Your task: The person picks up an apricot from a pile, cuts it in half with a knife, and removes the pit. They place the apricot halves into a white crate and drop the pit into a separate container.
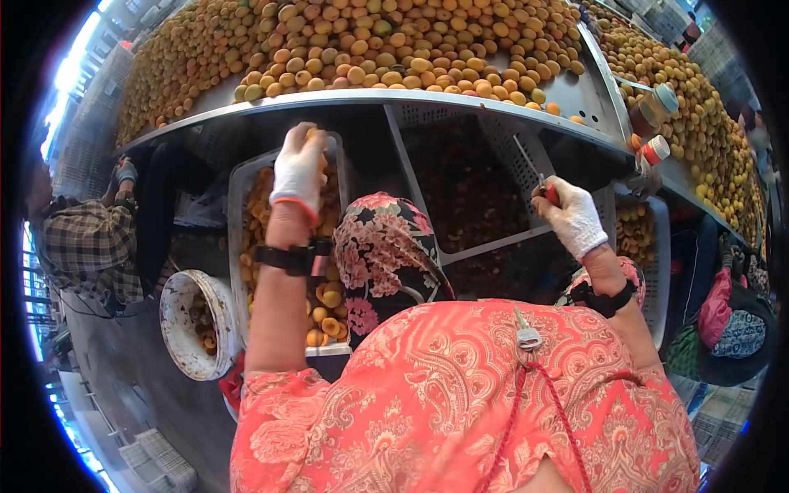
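Observation:
My left hand (299, 168), in a white glove, is slightly blurred just below the metal table's edge. Its fingers are closed on an orange apricot (312, 133), mostly hidden by the glove. Beneath that hand stands a white crate (238, 197) of cut apricots (327, 300). My right hand (571, 215), also gloved, grips the red handle of a small knife (523, 156), its thin blade pointing up and to the left. Behind the knife is a perforated white crate (405, 156) holding dark brown bits, perhaps pits.
A sloping metal table (386, 95) heaped with whole apricots (353, 49) spans the front. A stained white bucket (185, 287) stands left, near a person in a checked shirt (86, 246). Jars (653, 107) stand on the right edge. Another person's hat (740, 337) shows at far right.

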